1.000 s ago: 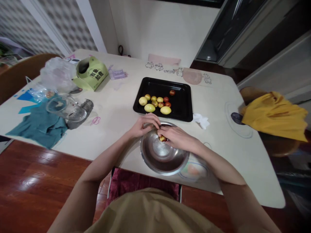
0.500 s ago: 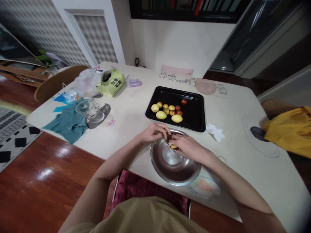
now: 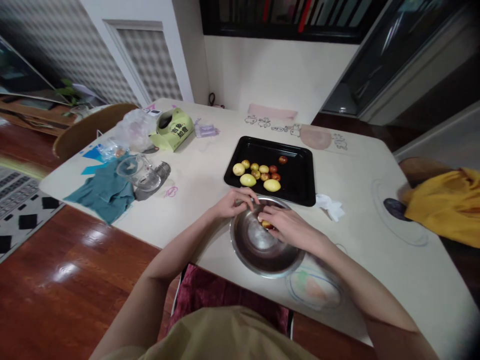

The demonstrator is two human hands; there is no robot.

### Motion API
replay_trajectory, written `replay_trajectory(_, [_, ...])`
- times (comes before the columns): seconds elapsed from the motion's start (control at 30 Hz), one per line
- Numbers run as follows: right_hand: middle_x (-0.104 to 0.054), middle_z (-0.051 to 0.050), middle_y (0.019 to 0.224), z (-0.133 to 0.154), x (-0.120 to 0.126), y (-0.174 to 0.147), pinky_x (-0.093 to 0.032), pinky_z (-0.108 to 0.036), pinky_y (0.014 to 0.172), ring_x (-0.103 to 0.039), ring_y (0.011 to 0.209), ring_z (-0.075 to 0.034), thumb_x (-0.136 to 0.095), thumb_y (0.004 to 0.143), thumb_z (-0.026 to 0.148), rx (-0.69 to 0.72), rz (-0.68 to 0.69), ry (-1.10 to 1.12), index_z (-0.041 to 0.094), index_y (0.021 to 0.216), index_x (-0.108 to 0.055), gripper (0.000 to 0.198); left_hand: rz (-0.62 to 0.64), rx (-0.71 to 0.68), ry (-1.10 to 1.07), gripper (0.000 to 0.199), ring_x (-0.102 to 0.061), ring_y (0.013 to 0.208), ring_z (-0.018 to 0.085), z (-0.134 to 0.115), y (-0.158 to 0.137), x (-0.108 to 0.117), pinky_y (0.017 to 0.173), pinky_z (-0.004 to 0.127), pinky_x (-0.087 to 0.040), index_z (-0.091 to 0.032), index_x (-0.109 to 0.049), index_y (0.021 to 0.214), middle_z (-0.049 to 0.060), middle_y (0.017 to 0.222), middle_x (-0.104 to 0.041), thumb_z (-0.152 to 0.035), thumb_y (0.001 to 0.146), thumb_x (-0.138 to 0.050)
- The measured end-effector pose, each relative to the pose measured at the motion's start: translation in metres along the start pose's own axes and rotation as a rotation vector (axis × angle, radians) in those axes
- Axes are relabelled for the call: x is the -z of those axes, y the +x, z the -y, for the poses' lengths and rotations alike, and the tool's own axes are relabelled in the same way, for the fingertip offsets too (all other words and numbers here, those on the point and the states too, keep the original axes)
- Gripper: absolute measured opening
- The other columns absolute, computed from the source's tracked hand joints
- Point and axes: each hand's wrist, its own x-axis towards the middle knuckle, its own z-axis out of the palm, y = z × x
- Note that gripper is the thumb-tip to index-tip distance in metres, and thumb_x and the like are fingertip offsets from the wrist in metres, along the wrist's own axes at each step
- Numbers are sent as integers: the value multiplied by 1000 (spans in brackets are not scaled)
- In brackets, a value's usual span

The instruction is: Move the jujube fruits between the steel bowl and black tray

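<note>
Cloth (image 3: 103,192), teal, on the white counter (image 3: 191,180); bears between nine and ten o'clock from the metal bowl (image 3: 257,257). Clear vessel (image 3: 148,180) just beside it, ten o'clock. Green box (image 3: 176,132), printed characters, between ten and eleven. Left hand (image 3: 236,202): at the bowl's eleven o'clock rim, fingers bent; cannot tell whether they grip anything. Black tray (image 3: 296,175), twelve o'clock, carries yellow-green and reddish-brown fruits (image 3: 264,176). Held fruit (image 3: 267,225), yellow and brown, over the bowl's interior toward twelve, partly hidden by the right hand (image 3: 287,225), fingers closed around it. White tissue (image 3: 330,207) beside the tray, two o'clock. Yellow fabric (image 3: 446,205), between two and three.
</note>
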Motion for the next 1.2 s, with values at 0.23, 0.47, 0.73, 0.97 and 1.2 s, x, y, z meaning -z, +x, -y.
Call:
replay_trajectory(0.23, [-69, -9, 107, -2, 3, 2, -49, -35, 91, -68, 104, -26, -70, 90, 7, 7, -21, -10, 20, 104, -74, 19, -49, 9, 70, 47, -72, 97, 27, 3, 0, 6, 94, 43, -56, -18, -81, 81, 14, 105, -79, -50, 105, -56])
replay_trajectory(0.47, [-68, -8, 106, -5, 3, 2, -46, -33, 84, -66, 102, -25, -72, 91, 7, -18, -30, -12, 19, 101, -68, 16, -58, -74, 93, 37, -68, 120, 33, 5, 2, 6, 107, 52, -52, -21, -82, 85, 13, 103, -81, -41, 104, -57])
replay_trajectory(0.73, [-66, -8, 105, -8, 5, 4, -48, -32, 81, -64, 97, -23, -67, 91, 3, -40, -58, 77, 18, 100, -64, 18, -52, -87, 88, 32, -70, 121, 32, 2, 3, 5, 107, 53, -54, -22, -82, 85, 12, 102, -81, -35, 102, -58])
replay_trajectory(0.97, [-62, -7, 108, -15, -3, 5, -48, -32, 81, -63, 95, -21, -64, 89, 1, -1, -87, 128, 18, 108, -64, 26, -31, -124, 88, 34, -72, 116, 31, -3, 4, 4, 104, 50, -56, -20, -81, 88, 13, 103, -81, -34, 104, -56])
replay_trajectory(1.2, [-61, -9, 113, -20, -9, 6, -49, -33, 83, -65, 103, -25, -66, 89, 3, 15, -75, 143, 18, 111, -65, 26, -23, -131, 87, 35, -73, 111, 29, -5, 4, 3, 101, 47, -58, -19, -81, 88, 13, 101, -80, -33, 105, -54])
